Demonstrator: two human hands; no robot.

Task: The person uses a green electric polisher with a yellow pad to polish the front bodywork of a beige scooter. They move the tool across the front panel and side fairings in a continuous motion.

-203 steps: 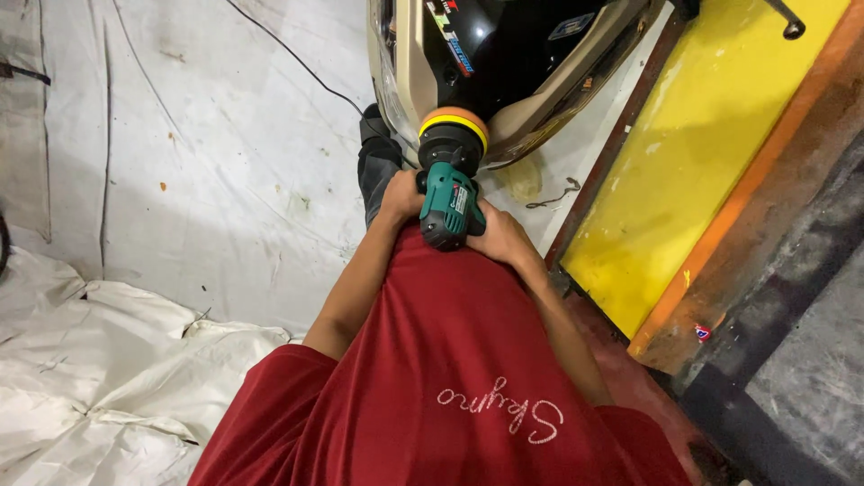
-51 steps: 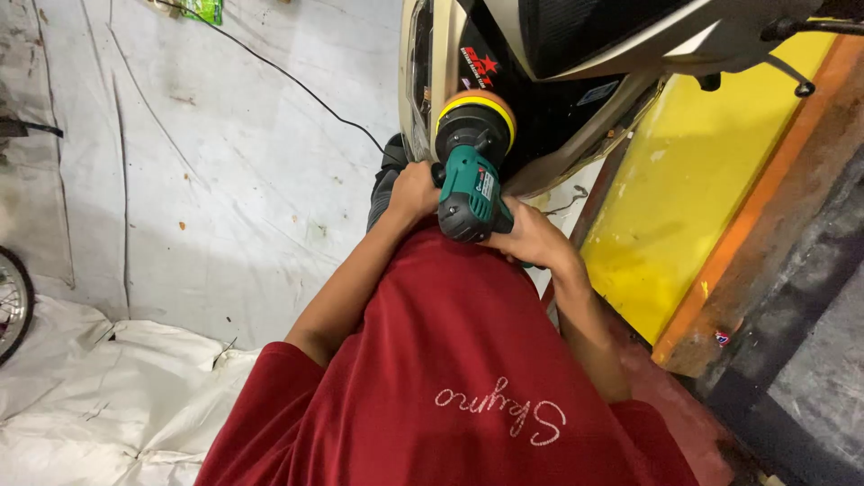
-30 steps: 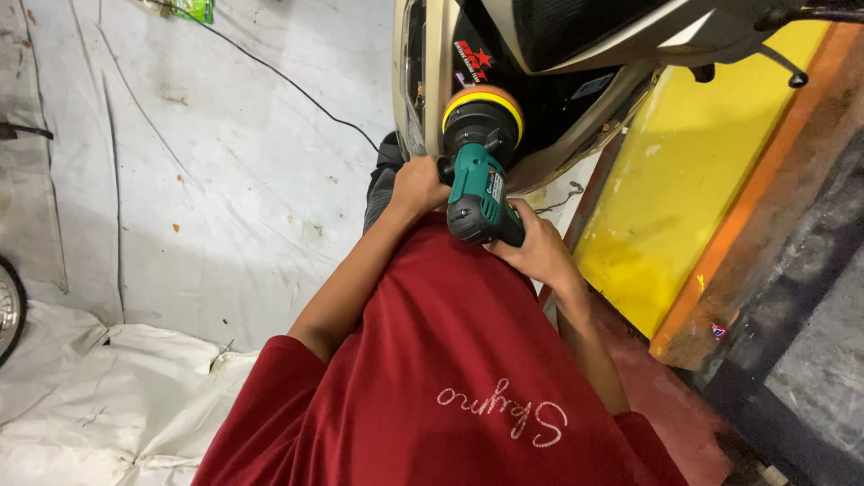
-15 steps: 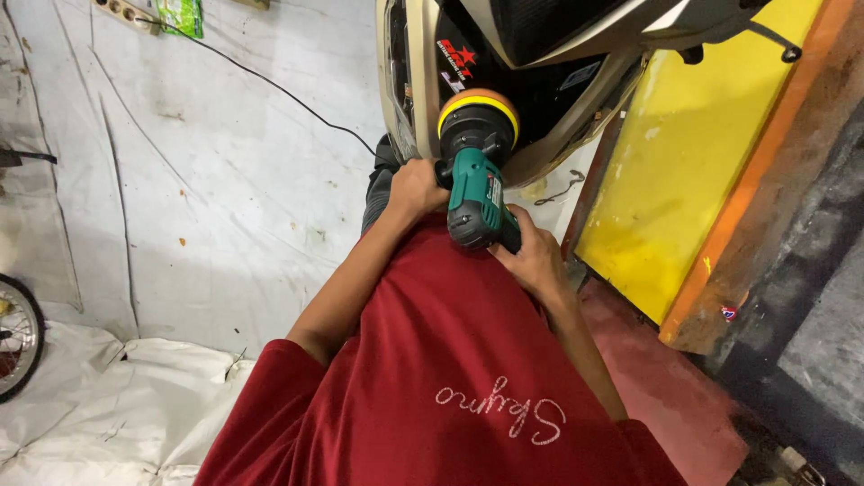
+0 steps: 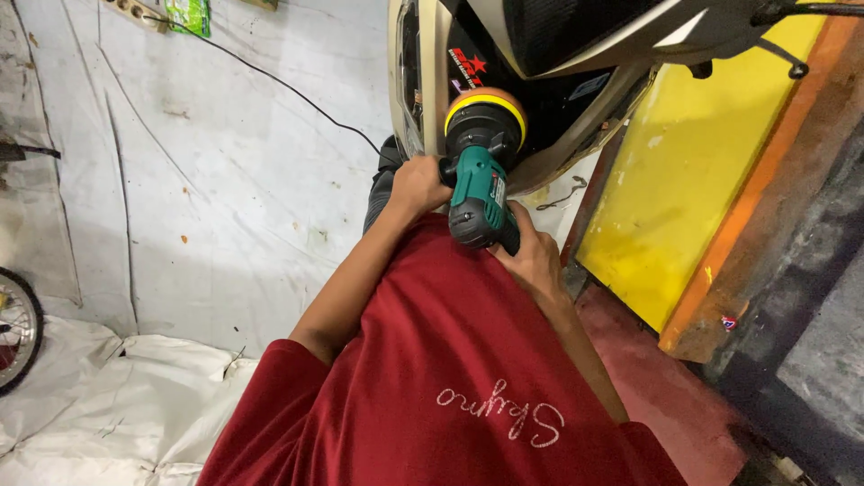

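Note:
I hold a green and black power polisher (image 5: 479, 193) with both hands, low in front of my red shirt. Its round yellow-rimmed pad (image 5: 486, 112) presses against the black lower panel of a scooter (image 5: 576, 36) with beige side trim. My left hand (image 5: 417, 183) is closed around the tool's side handle. My right hand (image 5: 533, 256) wraps the rear grip of the body.
White sheeting (image 5: 216, 180) covers the floor, with a black cable (image 5: 288, 90) running across it to a power strip (image 5: 135, 11) and a green packet (image 5: 189, 16). A spoked wheel (image 5: 16, 328) shows at the left edge. A yellow wall with an orange border (image 5: 711, 180) stands right.
The view has tilted and shifted a little, bringing the power strip and the wheel into sight. The polisher pad stays on the scooter panel, with both hands gripping as before.

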